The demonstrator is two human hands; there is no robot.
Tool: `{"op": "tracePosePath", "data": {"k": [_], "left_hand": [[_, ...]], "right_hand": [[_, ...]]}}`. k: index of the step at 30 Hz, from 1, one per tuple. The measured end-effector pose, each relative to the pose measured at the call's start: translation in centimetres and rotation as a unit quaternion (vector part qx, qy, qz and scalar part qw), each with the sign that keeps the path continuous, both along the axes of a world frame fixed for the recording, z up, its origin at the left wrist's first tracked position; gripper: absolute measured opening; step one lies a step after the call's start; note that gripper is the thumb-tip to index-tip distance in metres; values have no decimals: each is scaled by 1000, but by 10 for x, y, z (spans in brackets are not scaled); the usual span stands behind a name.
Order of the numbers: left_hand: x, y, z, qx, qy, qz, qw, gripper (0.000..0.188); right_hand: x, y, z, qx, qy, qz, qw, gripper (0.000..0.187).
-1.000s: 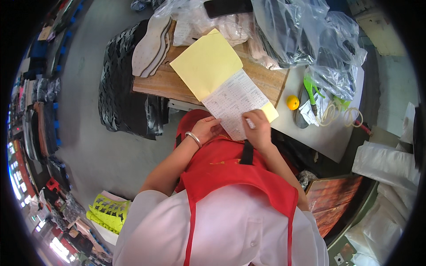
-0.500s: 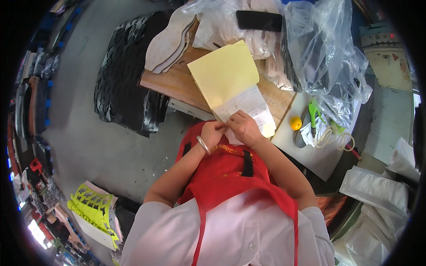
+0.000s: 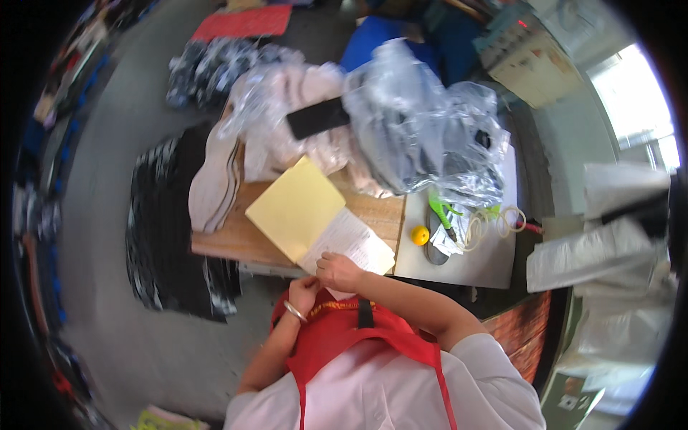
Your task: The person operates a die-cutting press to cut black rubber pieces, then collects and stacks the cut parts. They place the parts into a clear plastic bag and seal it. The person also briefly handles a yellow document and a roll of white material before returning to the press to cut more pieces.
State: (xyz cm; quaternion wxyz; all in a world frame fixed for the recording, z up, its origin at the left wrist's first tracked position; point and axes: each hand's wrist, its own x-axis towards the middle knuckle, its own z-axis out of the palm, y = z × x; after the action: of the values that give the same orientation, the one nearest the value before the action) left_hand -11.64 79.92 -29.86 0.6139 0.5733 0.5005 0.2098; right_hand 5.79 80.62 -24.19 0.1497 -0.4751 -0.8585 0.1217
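A notebook with a pale yellow cover lies open, tilted, over the front edge of a wooden table. Its white page carries handwriting. My right hand is closed at the page's lower end, fingers curled over the paper. Beside it my left hand, with a silver bangle at the wrist, is closed in a pinch. The fingertips of both hands meet at the page's lower left corner. Whatever the left fingers pinch is hidden. The page's bottom end reaches toward my red apron.
Behind the notebook are a black phone and clear plastic bags. White wavy-edged sheets lie on the left. At right, an orange fruit and a green-handled tool rest on a white surface. Dark stacked sheets stand left of the table.
The head view has tilted up and turned, so table and hands appear lower and further left. Both hands remain together at the notebook's lower corner.
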Motion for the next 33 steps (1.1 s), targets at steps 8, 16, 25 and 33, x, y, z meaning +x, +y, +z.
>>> {"op": "tracePosePath", "data": {"k": [8, 16, 25, 33], "left_hand": [[4, 18, -7, -108, -46, -31, 993, 14], [-1, 33, 6, -138, -20, -88, 986, 12], [2, 28, 31, -163, 60, -97, 980, 18], [2, 31, 41, -138, 39, -55, 988, 15]], "right_hand": [[-3, -7, -18, -108, 278, -409, 862, 18], [32, 22, -2, -118, 491, -612, 609, 25], [188, -15, 128, 447, 401, -619, 506, 7], [215, 54, 123, 369, 212, -487, 763, 14]]}}
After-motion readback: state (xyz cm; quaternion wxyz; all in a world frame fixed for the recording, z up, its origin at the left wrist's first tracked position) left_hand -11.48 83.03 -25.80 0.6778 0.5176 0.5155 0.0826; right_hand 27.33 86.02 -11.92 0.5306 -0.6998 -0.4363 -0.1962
